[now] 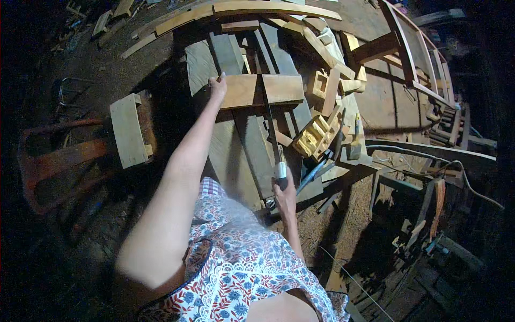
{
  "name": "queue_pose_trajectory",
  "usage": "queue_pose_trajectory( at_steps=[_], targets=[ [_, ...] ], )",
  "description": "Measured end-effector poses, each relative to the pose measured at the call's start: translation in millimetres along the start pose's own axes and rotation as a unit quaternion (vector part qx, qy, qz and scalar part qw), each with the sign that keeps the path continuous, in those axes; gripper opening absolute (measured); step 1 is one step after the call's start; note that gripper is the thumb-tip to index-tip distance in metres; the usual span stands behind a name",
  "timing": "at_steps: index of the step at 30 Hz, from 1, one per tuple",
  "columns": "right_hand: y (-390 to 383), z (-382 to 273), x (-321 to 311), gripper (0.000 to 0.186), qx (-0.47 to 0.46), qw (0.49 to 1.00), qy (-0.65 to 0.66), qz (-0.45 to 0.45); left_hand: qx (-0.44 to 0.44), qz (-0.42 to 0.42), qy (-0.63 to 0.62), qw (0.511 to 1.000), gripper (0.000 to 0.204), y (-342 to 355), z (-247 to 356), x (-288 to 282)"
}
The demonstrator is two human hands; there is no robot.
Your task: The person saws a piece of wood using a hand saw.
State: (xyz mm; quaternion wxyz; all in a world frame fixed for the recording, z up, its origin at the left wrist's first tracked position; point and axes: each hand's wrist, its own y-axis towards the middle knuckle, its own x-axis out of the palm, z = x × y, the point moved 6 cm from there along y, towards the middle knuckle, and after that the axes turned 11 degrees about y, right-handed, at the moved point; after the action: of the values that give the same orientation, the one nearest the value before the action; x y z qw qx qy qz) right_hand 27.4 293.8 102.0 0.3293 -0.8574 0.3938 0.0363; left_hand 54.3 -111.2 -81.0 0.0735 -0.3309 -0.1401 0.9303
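A light brown wooden board [240, 91] lies crosswise over the workbench planks. My left hand [218, 87] grips its left end, with the arm stretched far forward. My right hand [285, 188] is closed round the white and dark handle of a handsaw [273, 127]. The narrow saw blade runs away from me and meets the board right of its middle. A dark cut line crosses the board there; I cannot tell how deep it goes. Long grey planks [249, 145] lie beneath the board, with gaps between them.
Carved wooden blocks [313, 138] and offcuts crowd the bench's right side, beside a brush-like tool [356, 140]. A red-brown chair [70, 153] and a small wooden stool [127, 131] stand at left. A pale cable [466, 180] hangs at right, near a wooden frame [399, 43].
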Motion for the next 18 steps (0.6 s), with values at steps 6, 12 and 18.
queue_pose_trajectory(
  at_steps=[6, 12, 18],
  targets=[
    [-1, -27, -30, 0.066, -0.055, 0.998, -0.002, 0.029, 0.112, 0.004, 0.054, 0.992, 0.063, -32, 26, -18],
    [-2, -13, -24, 0.067, -0.098, 0.992, -0.074, 0.018, 0.339, 0.019, 0.313, 0.887, 0.057, -103, 81, 1],
    [-6, 6, -15, 0.065, -0.056, 0.998, -0.020, 0.019, 0.378, 0.073, 0.316, 0.867, 0.057, -114, 76, 14]
  ],
)
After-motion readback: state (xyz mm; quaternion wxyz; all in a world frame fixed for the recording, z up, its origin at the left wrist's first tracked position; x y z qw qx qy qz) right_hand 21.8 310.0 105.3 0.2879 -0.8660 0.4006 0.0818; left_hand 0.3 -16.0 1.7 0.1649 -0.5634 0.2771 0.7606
